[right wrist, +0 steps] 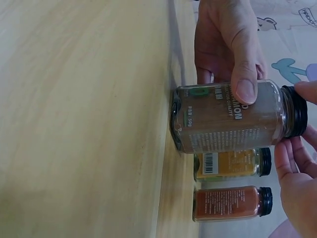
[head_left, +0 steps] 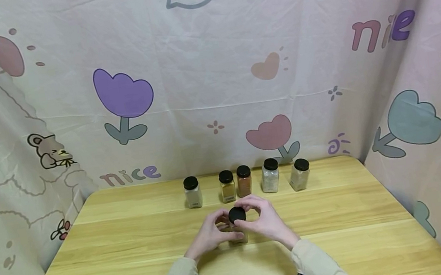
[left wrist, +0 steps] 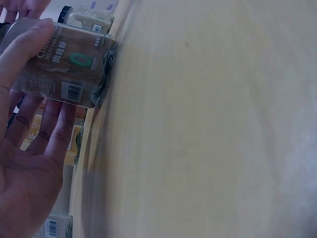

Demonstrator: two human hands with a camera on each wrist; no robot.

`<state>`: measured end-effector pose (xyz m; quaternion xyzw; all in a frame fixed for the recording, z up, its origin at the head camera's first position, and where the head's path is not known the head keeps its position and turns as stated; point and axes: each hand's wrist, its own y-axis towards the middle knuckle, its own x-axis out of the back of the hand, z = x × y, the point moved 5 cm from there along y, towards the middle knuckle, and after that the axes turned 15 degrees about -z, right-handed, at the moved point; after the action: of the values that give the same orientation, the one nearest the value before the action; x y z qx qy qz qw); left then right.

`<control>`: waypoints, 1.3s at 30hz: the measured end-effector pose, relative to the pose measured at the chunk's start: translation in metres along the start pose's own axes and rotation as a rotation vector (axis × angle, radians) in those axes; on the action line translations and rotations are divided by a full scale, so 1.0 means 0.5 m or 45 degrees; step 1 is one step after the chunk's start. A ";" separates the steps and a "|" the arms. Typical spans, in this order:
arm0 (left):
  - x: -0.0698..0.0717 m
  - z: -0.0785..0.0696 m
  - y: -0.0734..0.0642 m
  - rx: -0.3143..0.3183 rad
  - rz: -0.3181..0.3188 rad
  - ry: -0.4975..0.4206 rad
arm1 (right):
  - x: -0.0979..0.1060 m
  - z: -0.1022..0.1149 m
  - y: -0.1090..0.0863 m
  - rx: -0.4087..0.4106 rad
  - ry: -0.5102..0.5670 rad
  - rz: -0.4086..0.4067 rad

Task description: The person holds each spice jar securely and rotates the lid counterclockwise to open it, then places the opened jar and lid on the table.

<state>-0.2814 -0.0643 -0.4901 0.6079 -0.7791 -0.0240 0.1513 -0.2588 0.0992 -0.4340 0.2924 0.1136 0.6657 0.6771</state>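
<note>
A square glass spice jar (right wrist: 213,121) of brown powder, its label partly reading cinnamon, stands upright on the table. My left hand (head_left: 208,237) holds its body, with the thumb (right wrist: 245,74) on one face and the fingers (left wrist: 57,126) round the opposite side. At the top, my right hand (head_left: 264,221) grips the black lid (right wrist: 297,111) between thumb and fingers. The lid sits at the neck; whether it is loose I cannot tell. In the head view the hands hide much of the jar body.
Behind the hands stand more black-lidded jars: a pale one (head_left: 193,194), a yellow one (head_left: 228,190), an orange-red one (head_left: 244,185), a white one (head_left: 270,179) and a greyish one (head_left: 300,177). A printed curtain (head_left: 198,112) hangs beyond the wooden table (head_left: 113,253).
</note>
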 end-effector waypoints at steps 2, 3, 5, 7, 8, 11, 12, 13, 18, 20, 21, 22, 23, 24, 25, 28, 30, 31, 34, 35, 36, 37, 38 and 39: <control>0.000 0.001 0.000 0.006 -0.001 0.005 | 0.001 0.002 0.000 0.000 0.027 0.015; 0.000 0.001 0.000 0.009 -0.002 0.008 | 0.002 0.001 0.000 -0.005 0.035 0.020; 0.000 0.001 0.000 0.013 -0.002 0.007 | 0.003 0.000 0.000 -0.014 0.037 0.018; 0.000 0.001 0.000 0.015 -0.001 0.004 | 0.004 -0.001 0.000 -0.018 0.031 0.009; 0.000 0.001 0.000 0.015 -0.001 0.004 | 0.005 -0.001 0.000 -0.028 0.022 0.005; 0.000 0.000 0.000 0.013 -0.002 0.005 | 0.004 -0.003 -0.001 -0.043 -0.007 -0.011; 0.000 0.000 0.000 0.012 -0.002 0.004 | 0.004 -0.004 -0.001 -0.046 -0.015 -0.013; 0.000 0.000 -0.001 0.010 -0.002 0.004 | 0.004 -0.005 -0.002 -0.054 -0.022 -0.014; -0.001 -0.001 -0.001 0.001 -0.003 0.001 | 0.003 -0.003 -0.002 -0.009 -0.017 -0.002; -0.001 0.000 -0.001 0.008 -0.004 -0.003 | 0.003 -0.003 -0.002 0.018 -0.002 0.012; -0.001 0.000 -0.001 0.012 -0.004 -0.007 | 0.003 -0.003 -0.002 0.031 0.007 0.019; -0.001 0.000 -0.001 0.017 -0.004 -0.009 | 0.003 -0.003 -0.002 0.040 0.012 0.027; -0.001 0.000 -0.001 0.020 -0.004 -0.011 | 0.003 -0.003 -0.002 0.043 0.017 0.032; -0.001 0.000 -0.001 0.022 -0.005 -0.013 | 0.003 -0.004 -0.002 0.038 0.016 0.034; -0.001 0.000 -0.001 0.021 -0.005 -0.013 | 0.003 -0.005 -0.002 0.024 0.009 0.032; 0.000 -0.001 -0.001 0.007 -0.008 -0.005 | 0.005 -0.007 -0.001 -0.010 -0.025 0.004; 0.000 -0.002 -0.001 -0.002 -0.010 -0.004 | 0.006 -0.008 -0.002 -0.028 -0.044 -0.018; 0.000 -0.002 -0.002 -0.005 -0.010 -0.004 | 0.007 -0.008 -0.002 -0.033 -0.048 -0.028; -0.001 -0.002 -0.002 -0.007 -0.007 -0.006 | 0.007 -0.007 -0.002 -0.042 -0.052 -0.039; -0.001 -0.002 -0.002 -0.007 -0.007 -0.007 | 0.007 -0.006 -0.002 -0.042 -0.051 -0.037; -0.001 -0.002 -0.002 -0.007 -0.007 -0.005 | 0.007 -0.007 -0.002 -0.042 -0.053 -0.035; -0.001 -0.002 -0.002 -0.006 -0.006 -0.005 | 0.007 -0.007 -0.002 -0.044 -0.054 -0.031; -0.001 -0.002 -0.002 -0.005 -0.006 -0.004 | 0.006 -0.007 -0.002 -0.044 -0.055 -0.026; -0.001 -0.002 -0.001 -0.004 -0.007 -0.005 | 0.006 -0.007 -0.002 -0.040 -0.054 -0.019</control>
<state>-0.2805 -0.0638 -0.4896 0.6097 -0.7777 -0.0271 0.1507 -0.2596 0.1029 -0.4366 0.2949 0.0908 0.6560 0.6888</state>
